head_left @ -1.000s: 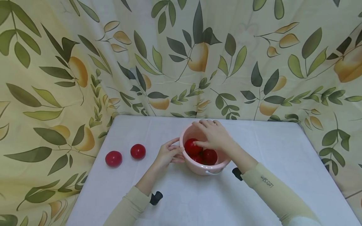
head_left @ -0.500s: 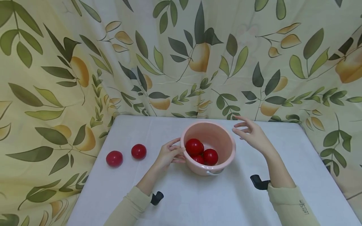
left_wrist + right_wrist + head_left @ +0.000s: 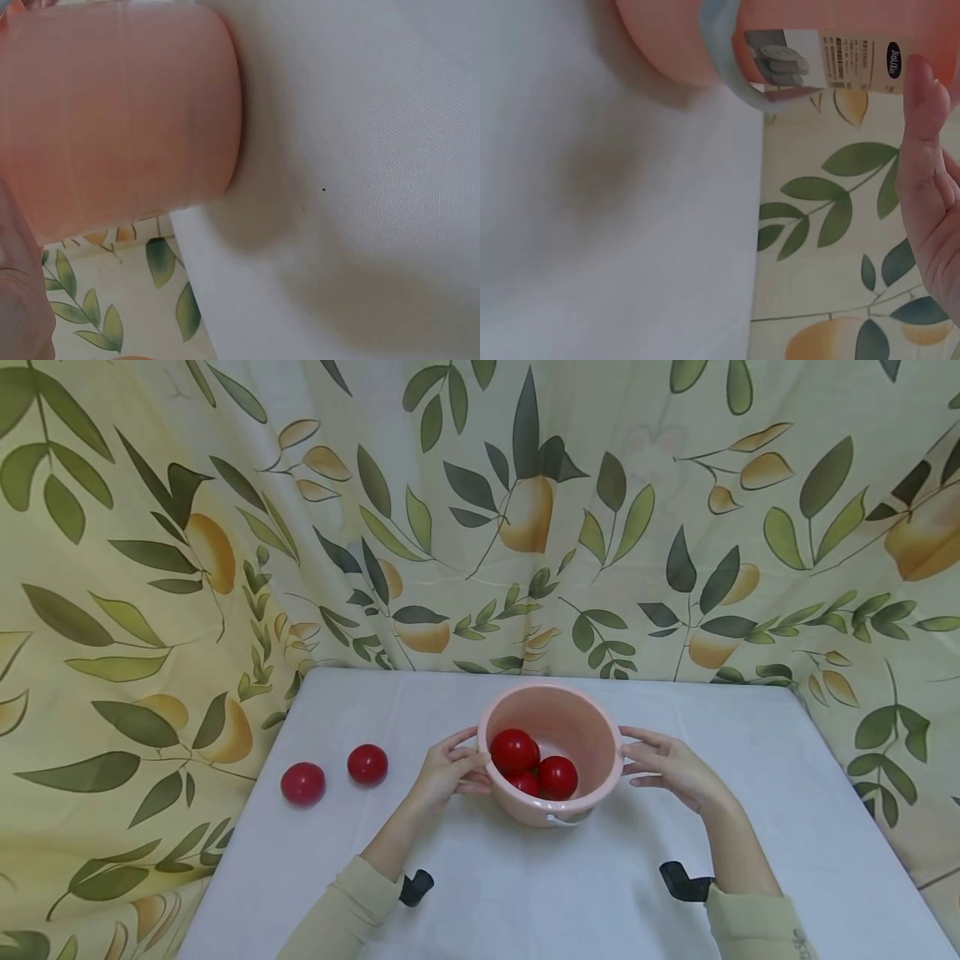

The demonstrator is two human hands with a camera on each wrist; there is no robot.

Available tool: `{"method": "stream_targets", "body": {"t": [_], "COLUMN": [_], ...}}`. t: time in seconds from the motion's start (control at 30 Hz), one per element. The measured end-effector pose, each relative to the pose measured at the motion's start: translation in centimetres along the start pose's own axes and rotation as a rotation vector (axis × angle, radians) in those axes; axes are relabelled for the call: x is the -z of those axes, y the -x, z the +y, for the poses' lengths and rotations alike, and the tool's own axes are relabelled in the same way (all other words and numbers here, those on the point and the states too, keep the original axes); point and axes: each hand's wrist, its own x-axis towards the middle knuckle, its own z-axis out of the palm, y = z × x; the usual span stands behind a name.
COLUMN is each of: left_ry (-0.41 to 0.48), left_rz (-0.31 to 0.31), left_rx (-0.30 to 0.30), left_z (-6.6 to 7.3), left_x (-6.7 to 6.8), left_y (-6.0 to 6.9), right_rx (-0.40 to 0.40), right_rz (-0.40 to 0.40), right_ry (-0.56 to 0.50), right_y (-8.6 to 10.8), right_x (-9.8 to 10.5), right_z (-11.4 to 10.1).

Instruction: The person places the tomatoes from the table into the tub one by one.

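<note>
A pink bucket stands upright on the white table in the head view, with several shiny red round things inside. They look like tomatoes or apples; the exact kind is unclear. My left hand holds the bucket's left side, its thumb at the rim and other fingers against the outer wall. On the opposite side, my right hand reaches to the rim with extended, slightly bent fingers, the fingertips at or touching the wall. The right wrist view shows the bucket's pale handle and printed label near that thumb.
Two more red round things, a left one and another, lie on the table left of the bucket. Behind the table's far edge hangs a leaf-and-fruit patterned curtain.
My right hand has come out of the bucket, away from the red things, swung to the right, then come down to the bucket's right rim. The left hand and bucket stay in place.
</note>
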Motion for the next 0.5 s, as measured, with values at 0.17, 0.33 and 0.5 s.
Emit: {"method": "stream_targets", "body": {"t": [0.17, 0.33, 0.5], "left_ry": [0.005, -0.007, -0.045], "left_rz": [0.006, 0.013, 0.014], "left_rx": [0.001, 0.010, 0.014], "left_z": [0.05, 0.25, 0.39], "left_x": [-0.10, -0.15, -0.13], "left_y": [0.03, 0.12, 0.24], "right_rx": [-0.043, -0.070, -0.083], "right_rz": [-0.001, 0.002, 0.009], "right_ry": [-0.011, -0.036, -0.044], "right_y": [0.23, 0.37, 0.43], "right_x": [-0.28, -0.45, -0.59], "right_z": [0.10, -0.12, -0.42]}}
